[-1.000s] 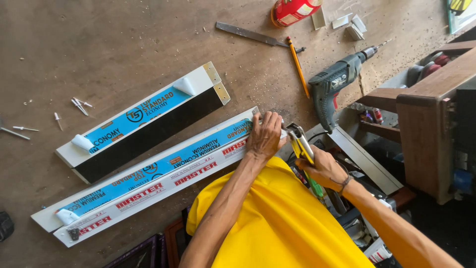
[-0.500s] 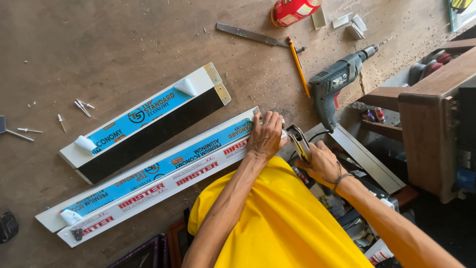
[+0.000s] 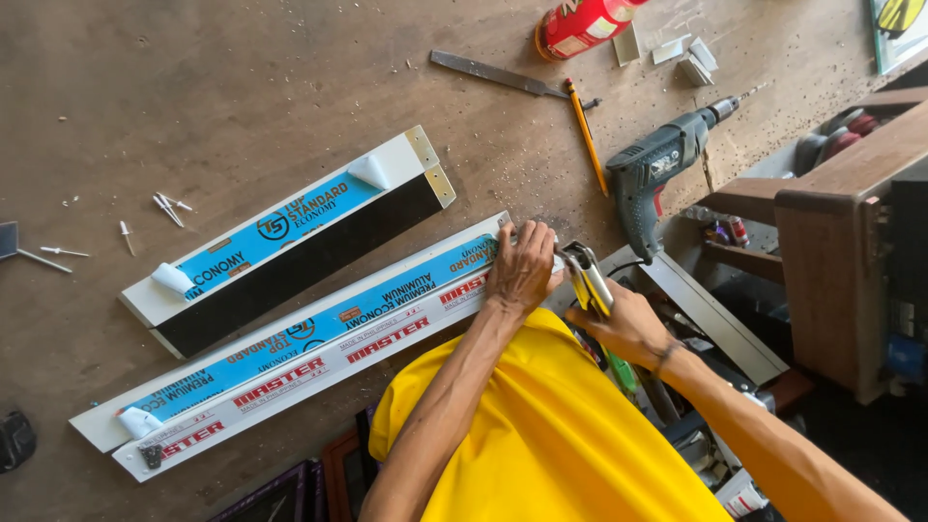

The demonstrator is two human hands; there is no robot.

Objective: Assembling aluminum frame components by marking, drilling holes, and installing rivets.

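The left hand (image 3: pixel 522 269) is pressing down, palm flat and fingers curled together, on the near end of the long white aluminium profile wrapped in blue and white printed film (image 3: pixel 290 348), which is lying slantwise across the dusty brown worktop (image 3: pixel 242 87), its far end reaching toward the worktop's lower left edge. The right hand (image 3: pixel 623 324) is closing tightly around the handles of a yellow-and-silver hand riveter (image 3: pixel 585 275), whose head is sitting right at the profile's end, just beside the left fingertips. (Whether the tool's nose is actually touching the metal cannot be told; the left hand is covering that spot.)

Against the picture half a second earlier, both hands are sitting in the same places on profile and tool; the whole view is only shifting slightly, so the loose white rivets (image 3: pixel 169 205) by the left edge are appearing a little lower.

A second, shorter white-and-black profile with blue film (image 3: pixel 290 242) is lying parallel, further from the person. A grey-green electric drill (image 3: pixel 657 174) is resting near the worktop's right edge, with an orange pencil (image 3: pixel 586 135) and a flat metal file (image 3: pixel 498 75) beyond it. A red can (image 3: pixel 580 24) is being cut off by the top edge. The person's yellow shirt (image 3: pixel 541 435) is hiding the worktop's near edge and the riveter's lower handles.
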